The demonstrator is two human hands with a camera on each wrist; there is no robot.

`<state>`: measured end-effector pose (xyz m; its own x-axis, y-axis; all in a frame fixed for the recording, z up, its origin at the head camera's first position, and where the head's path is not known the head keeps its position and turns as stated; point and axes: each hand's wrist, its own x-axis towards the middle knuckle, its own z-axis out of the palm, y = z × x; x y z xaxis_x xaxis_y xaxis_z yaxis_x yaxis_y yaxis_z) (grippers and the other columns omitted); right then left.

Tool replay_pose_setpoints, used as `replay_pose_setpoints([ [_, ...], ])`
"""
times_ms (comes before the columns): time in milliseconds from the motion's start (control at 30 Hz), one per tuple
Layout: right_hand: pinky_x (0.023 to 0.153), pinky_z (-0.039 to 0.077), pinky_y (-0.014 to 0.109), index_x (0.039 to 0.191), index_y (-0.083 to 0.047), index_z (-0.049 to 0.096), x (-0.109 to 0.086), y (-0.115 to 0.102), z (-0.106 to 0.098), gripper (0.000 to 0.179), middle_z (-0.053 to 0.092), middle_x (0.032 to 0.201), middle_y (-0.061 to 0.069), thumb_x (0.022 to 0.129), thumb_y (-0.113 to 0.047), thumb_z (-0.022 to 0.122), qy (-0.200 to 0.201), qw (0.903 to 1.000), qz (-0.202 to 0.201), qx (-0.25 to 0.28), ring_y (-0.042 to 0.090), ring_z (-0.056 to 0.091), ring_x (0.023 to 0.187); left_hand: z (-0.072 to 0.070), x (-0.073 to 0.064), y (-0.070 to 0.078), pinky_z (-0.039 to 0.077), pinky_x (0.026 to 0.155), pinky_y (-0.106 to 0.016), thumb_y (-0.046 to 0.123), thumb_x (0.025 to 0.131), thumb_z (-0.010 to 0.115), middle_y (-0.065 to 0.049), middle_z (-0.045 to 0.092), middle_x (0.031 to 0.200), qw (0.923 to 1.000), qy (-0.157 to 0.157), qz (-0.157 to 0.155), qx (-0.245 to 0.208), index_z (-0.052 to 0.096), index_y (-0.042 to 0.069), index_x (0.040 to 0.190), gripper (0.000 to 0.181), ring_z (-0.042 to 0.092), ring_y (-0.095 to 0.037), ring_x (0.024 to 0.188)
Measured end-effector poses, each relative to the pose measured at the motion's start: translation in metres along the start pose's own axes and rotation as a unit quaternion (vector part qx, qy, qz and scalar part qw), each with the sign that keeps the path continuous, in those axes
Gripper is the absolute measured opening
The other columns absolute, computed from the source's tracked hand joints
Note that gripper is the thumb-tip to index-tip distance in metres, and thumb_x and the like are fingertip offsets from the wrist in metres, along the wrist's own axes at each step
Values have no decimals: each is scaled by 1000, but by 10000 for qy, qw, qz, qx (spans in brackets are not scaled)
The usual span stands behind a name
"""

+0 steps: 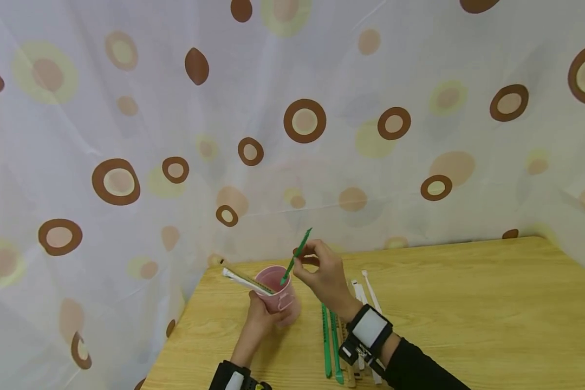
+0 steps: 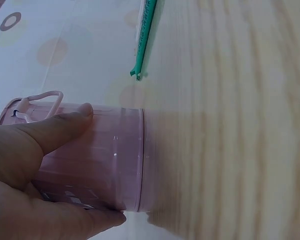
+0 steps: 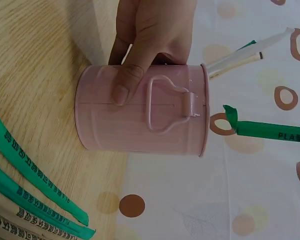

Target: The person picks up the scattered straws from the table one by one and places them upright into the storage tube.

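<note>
A pink metal bucket (image 1: pixel 286 309) with a small wire handle stands on the table. My left hand (image 1: pixel 261 319) grips its side, thumb along the wall below the handle in the right wrist view. A white wrapped straw (image 1: pixel 246 280) and a brown wrapped straw (image 1: pixel 248 276) lean out of the bucket to the left; a green tip shows behind them in the right wrist view. My right hand (image 1: pixel 325 273) pinches a green wrapped straw (image 1: pixel 297 254) between thumb and fingers, its lower end over the bucket's mouth.
Right of the bucket, green wrapped straws (image 3: pixel 32 172), brown wrapped straws (image 3: pixel 10 227) and white wrapped straws (image 1: pixel 370 290) lie side by side on the wooden table (image 1: pixel 468 314). A spotted curtain (image 1: pixel 273 179) hangs behind the table and at its left.
</note>
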<state>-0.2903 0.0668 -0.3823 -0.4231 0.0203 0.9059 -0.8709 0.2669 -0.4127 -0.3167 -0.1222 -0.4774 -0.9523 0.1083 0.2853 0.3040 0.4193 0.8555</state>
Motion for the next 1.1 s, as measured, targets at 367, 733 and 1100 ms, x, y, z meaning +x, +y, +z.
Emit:
replay_pose_setpoints([
  [367,68,46,14,99,-11,53,-13,19,38,23,54,91,-3,80,-5,64,-1778,9823,219,-546,3,56,80,0,3,-4,37,100,-40,12,71,78,-22,35,136,9988,-210,350,-280,15,0,136,92,43,-27,122],
  [733,66,42,15,108,-15,56,-20,19,50,25,52,89,-8,85,-19,66,-2767,9535,551,-1064,3,48,76,-5,-7,13,39,95,-38,14,73,77,-24,28,131,9985,-275,376,-269,18,1,138,89,44,-26,115],
  [1100,76,43,17,117,-12,56,-21,18,49,31,58,108,-1,86,-14,63,-2971,9468,410,-1164,4,52,89,-6,-8,19,46,86,-30,16,71,79,-21,44,125,9975,-416,378,-418,23,1,129,82,55,-18,103],
])
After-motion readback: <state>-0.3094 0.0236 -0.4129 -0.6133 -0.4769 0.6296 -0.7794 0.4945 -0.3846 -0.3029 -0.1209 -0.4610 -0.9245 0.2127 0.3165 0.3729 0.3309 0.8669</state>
